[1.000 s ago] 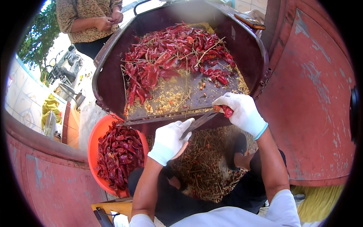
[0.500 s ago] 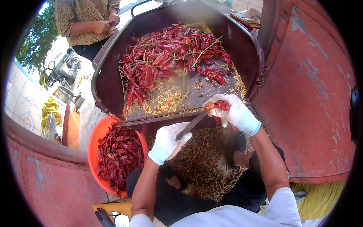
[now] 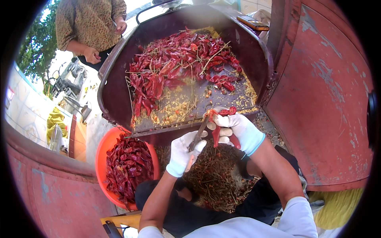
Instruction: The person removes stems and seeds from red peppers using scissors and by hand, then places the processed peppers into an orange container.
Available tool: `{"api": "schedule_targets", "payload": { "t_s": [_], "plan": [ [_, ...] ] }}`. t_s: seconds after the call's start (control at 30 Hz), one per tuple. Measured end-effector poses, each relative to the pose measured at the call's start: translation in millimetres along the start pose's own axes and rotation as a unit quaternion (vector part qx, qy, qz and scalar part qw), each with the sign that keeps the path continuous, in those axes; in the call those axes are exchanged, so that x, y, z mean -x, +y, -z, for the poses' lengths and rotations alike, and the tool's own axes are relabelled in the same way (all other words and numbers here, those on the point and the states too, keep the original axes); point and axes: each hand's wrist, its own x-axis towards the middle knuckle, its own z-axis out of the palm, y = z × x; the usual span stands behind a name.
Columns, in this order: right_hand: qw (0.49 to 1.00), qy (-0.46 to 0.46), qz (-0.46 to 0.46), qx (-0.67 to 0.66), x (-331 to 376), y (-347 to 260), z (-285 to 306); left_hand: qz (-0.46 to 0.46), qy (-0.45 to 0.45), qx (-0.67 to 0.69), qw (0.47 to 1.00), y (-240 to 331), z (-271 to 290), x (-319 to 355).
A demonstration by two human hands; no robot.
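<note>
My white-gloved left hand (image 3: 183,152) is closed around a narrow, dark, blade-like tool (image 3: 199,135); its exact kind is hard to make out. The tool points up and to the right, its tip meeting the red chili peppers in my right hand. My right hand (image 3: 243,133), also gloved, grips several dried red chili peppers (image 3: 216,135), some hanging below the fingers. Both hands are just off the near edge of a dark metal cart tray (image 3: 115,95). On that tray lies a heap of dried chili peppers (image 3: 178,59), with loose yellow seeds (image 3: 174,105) scattered nearer me.
An orange tub (image 3: 102,154) of dried chili peppers stands at my left. Stems and scraps (image 3: 214,174) cover the ground between my legs. Red metal panels (image 3: 325,99) flank me. A phone-like device (image 3: 253,23) rests on the tray's far right rim. Another person (image 3: 89,29) stands far left.
My right hand has come down and slightly left with the peppers. The tool in my left hand is now steeper. The other person's hands have moved apart.
</note>
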Motion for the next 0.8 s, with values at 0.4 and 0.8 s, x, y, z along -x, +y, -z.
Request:
{"api": "schedule_targets", "payload": {
  "t_s": [0.4,0.8],
  "plan": [
    [0.916,0.164,0.160,0.329,11.3,-8.4,-1.3,-0.060,0.074,-0.317,0.944,11.7,21.9,-20.8],
    [0.826,0.229,0.141,0.496,11.0,-17.4,-12.9,-0.171,0.019,-0.480,0.860,6.1,27.9,-17.9]
  ]
}}
